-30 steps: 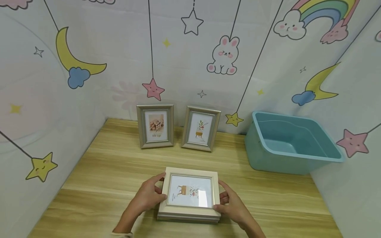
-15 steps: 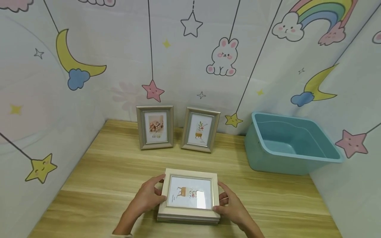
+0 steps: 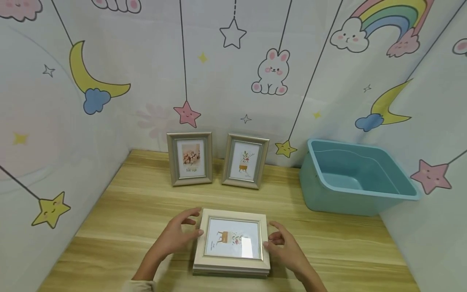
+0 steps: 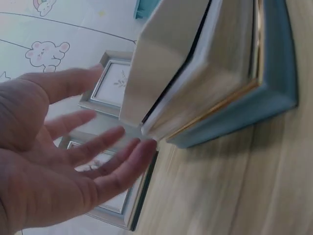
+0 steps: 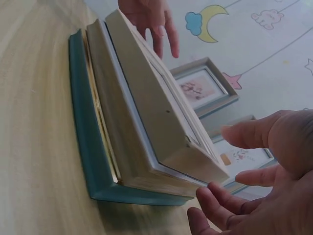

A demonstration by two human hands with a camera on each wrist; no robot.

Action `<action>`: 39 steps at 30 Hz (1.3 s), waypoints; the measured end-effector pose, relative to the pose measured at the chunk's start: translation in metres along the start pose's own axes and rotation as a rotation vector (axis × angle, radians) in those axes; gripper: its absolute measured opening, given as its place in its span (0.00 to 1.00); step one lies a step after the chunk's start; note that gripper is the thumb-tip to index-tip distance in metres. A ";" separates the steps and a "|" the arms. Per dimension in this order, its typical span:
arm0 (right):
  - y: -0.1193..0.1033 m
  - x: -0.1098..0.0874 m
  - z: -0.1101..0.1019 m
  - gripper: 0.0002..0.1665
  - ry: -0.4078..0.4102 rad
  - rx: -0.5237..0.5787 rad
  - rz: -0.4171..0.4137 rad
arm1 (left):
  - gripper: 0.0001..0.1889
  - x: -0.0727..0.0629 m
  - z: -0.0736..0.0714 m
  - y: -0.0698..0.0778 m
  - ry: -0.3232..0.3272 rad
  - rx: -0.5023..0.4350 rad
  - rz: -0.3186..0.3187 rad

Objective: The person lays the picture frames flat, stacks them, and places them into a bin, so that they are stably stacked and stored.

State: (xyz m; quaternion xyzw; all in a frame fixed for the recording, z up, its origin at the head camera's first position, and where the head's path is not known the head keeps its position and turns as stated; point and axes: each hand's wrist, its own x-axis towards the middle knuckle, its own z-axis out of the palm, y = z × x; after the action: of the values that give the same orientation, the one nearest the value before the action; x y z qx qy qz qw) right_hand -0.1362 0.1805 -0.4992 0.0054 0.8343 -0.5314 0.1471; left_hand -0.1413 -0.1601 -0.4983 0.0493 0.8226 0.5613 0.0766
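Note:
A stack of picture frames lies on the wooden table, a cream picture frame (image 3: 231, 263) with a plant print on top. Below it, a wood-toned frame (image 5: 122, 142) and a teal frame (image 5: 80, 107) show in the right wrist view. My left hand (image 3: 175, 237) is beside the stack's left side, fingers spread and apart from it in the left wrist view. On the other side, my right hand (image 3: 290, 249) has loosely bent fingers near the edge, holding nothing; its thumb is close to the cream frame's corner.
Two champagne-coloured picture frames, one with a flower photo (image 3: 191, 158) and one with a plant print (image 3: 244, 162), stand at the back against a patterned cloth backdrop (image 3: 226, 81). A blue-green plastic tub (image 3: 343, 198) sits at the right rear of the table (image 3: 120, 227).
Both hands have let go of the stack's sides and moved slightly outward from it. The stack stays in place; the head view has tilted up a little.

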 end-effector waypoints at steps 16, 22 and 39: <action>-0.017 0.059 -0.030 0.37 0.170 0.027 -0.203 | 0.34 0.069 -0.030 0.018 -0.162 0.017 0.120; -0.025 0.098 -0.043 0.40 0.203 -0.055 -0.350 | 0.40 0.099 -0.022 0.035 -0.213 0.030 0.126; -0.060 0.181 -0.053 0.55 0.121 -0.215 -0.462 | 0.63 0.167 0.001 0.049 -0.257 0.141 0.060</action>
State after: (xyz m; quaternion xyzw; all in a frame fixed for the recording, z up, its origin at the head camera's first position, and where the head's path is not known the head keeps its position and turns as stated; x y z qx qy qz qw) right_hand -0.3318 0.1753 -0.4707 -0.1692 0.8724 -0.4577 -0.0287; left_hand -0.3053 -0.1138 -0.4649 0.1506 0.8415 0.4934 0.1606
